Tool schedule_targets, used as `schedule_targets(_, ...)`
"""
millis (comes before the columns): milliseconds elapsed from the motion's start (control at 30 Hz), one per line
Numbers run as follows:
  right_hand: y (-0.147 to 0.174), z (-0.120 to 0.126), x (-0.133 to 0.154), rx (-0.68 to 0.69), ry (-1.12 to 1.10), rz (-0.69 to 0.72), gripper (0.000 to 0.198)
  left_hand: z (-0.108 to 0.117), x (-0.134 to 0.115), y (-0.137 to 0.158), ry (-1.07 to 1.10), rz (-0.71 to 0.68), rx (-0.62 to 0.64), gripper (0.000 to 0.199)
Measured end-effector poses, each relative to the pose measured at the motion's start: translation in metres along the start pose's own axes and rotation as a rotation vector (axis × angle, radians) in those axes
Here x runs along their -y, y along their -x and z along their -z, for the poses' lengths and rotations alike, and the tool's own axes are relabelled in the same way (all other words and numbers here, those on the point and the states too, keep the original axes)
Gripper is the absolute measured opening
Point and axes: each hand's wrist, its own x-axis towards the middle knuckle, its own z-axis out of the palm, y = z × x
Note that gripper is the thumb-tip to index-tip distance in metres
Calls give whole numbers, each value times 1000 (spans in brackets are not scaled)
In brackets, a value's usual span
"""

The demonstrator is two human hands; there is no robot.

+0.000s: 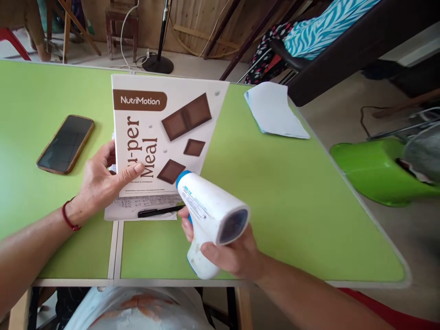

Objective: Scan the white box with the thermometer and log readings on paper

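My left hand, with a red cord at its wrist, grips the lower left edge of a white NutriMotion box, thumb across the printed front. Brown chocolate pieces are pictured on that face. In my right hand is a white and blue infrared thermometer, its blue nose pointing at the box's lower part and its dark screen turned towards me. Beneath the box lie handwritten papers and a black pen, both partly covered.
On the green table, a smartphone lies at the left and folded white paper at the far right. A green plastic container stands beyond the right edge. Behind are a wooden stool and a black stand base.
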Motion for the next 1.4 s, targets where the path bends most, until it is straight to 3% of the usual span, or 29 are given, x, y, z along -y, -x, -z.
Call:
schedule_targets(100, -5, -6, -1, 20, -44, -38, 32, 1, 5, -2, 5, -16, 5, 47)
schedule_targets(433, -13, -10, -4, 37, -83, -47, 29, 2, 1, -2, -30, -107, 20, 43)
schedule_targets(567, -15, -10, -5, 43, -89, -5, 28, 4, 2, -2, -56, -89, 14, 46)
schedule_targets(1400, -15, -11, -3, 48, -143, -61, 33, 7, 1, -2, -17, -100, 62, 46)
